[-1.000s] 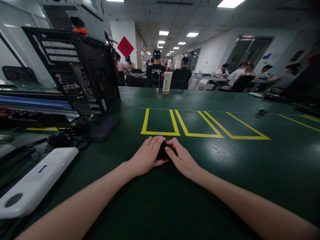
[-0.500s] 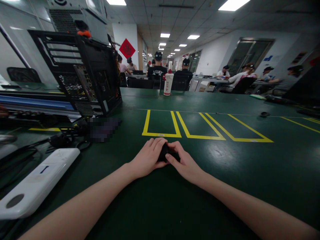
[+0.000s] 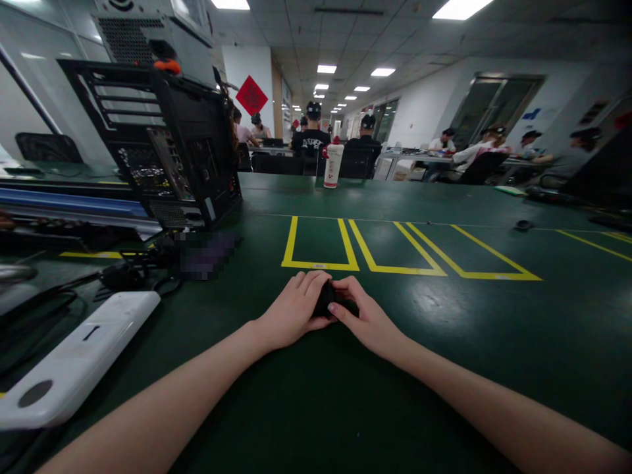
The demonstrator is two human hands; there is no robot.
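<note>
A small black object (image 3: 324,299) is between my two hands, just over the green table (image 3: 316,408), its shape mostly covered by fingers. My left hand (image 3: 295,308) wraps round it from the left, fingers over its top and thumb below. From the right, my right hand (image 3: 364,316) grips it with bent fingers and thumb. Yellow tape outlines (image 3: 320,266) lie on the table just beyond the hands.
On the left stand a black open computer case (image 3: 185,145), a white long device (image 3: 83,359) and tangled black cables (image 3: 116,276). A white cup (image 3: 332,166) is at the far edge, a small black ring (image 3: 523,225) at the right. Several people sit beyond.
The view has shifted very slightly. Both hands keep their hold on the black object, with only a tiny movement of the right fingers and thumb.
</note>
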